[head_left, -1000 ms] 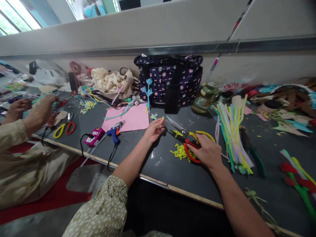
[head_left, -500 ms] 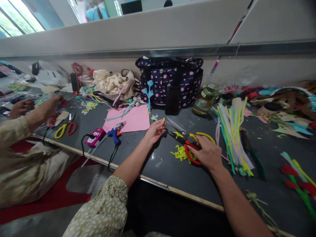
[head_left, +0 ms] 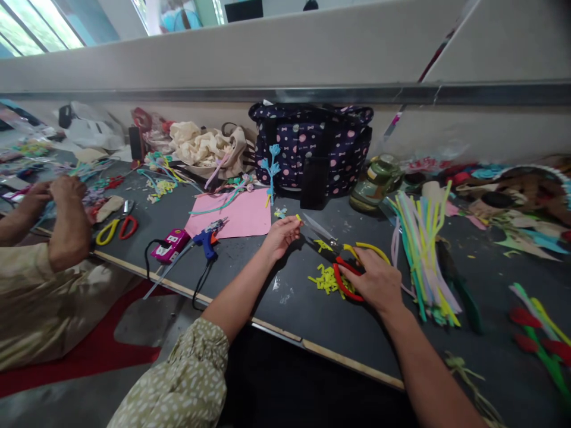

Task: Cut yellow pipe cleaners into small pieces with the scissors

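Between the fingertips of my left hand (head_left: 282, 236) is a short yellow piece (head_left: 298, 219), its end sticking out toward the scissors. My right hand (head_left: 378, 277) grips the scissors (head_left: 333, 244) with one yellow and one red handle. Their blades are parted and point left toward my left fingertips. Under and beside the red handle lies a pile of short yellow-green bits (head_left: 327, 279), with a few more bits below the blades. Left of my left hand is a pink sheet (head_left: 241, 220) with a teal stem on it.
A blue glue gun (head_left: 206, 241), a magenta box (head_left: 171, 245) and other scissors (head_left: 116, 230) lie to the left. Behind are a dark patterned bag (head_left: 312, 142), a phone and a green jar (head_left: 375, 184). Colourful stems (head_left: 426, 255) lie right. Another person's hands (head_left: 57, 190) work far left.
The view has shifted slightly. The other person's hands have come together at the far left. My hands hold nearly the same pose, with the scissors still parted.
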`<move>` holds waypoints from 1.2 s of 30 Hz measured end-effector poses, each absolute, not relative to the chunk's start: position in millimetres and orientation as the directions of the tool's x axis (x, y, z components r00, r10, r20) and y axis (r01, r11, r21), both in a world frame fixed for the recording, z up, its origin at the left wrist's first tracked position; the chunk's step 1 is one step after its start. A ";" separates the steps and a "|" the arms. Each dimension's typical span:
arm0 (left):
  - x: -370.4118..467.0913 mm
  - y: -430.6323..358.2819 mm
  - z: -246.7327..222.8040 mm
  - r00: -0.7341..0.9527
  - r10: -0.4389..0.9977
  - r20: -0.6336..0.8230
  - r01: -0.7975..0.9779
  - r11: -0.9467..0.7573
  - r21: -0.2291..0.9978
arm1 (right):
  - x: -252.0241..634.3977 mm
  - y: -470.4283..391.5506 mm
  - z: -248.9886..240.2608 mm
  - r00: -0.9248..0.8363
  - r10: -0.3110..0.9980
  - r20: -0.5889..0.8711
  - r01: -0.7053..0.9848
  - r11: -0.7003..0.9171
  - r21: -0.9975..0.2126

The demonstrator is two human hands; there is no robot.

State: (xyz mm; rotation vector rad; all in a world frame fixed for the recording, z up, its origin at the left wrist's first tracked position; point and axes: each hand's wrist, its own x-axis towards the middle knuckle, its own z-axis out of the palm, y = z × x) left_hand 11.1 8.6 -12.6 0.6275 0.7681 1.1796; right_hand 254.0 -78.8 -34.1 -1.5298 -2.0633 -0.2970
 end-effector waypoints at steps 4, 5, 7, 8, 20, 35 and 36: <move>8.7 8.1 -9.8 0.152 0.974 -0.166 -0.495 0.221 0.841 | 253.3 -79.2 -32.3 -0.207 0.808 0.551 0.933 0.332 -0.136; 8.3 7.7 -9.0 0.155 0.976 -0.156 -0.485 0.213 0.848 | 253.0 -79.2 -31.9 -0.206 0.809 0.551 0.934 0.330 -0.136; 7.9 6.8 -8.1 0.161 0.977 -0.140 -0.470 0.201 0.860 | 252.5 -79.2 -31.5 -0.202 0.808 0.554 0.934 0.329 -0.140; 8.0 6.5 -8.1 0.161 0.978 -0.134 -0.463 0.195 0.865 | 252.4 -79.2 -31.5 -0.201 0.806 0.557 0.933 0.331 -0.143; 5.2 11.8 -17.5 0.061 0.977 -0.206 -0.509 0.208 0.835 | 251.4 -80.7 -30.9 -0.202 0.777 0.596 0.913 0.369 -0.172; 12.6 7.3 -16.1 0.107 0.964 -0.242 -0.543 0.260 0.798 | 248.7 -79.9 -35.7 -0.248 0.781 0.573 0.906 0.396 -0.147; 12.7 7.1 -16.3 0.105 0.965 -0.241 -0.536 0.259 0.803 | 248.5 -80.1 -35.6 -0.250 0.781 0.573 0.907 0.395 -0.143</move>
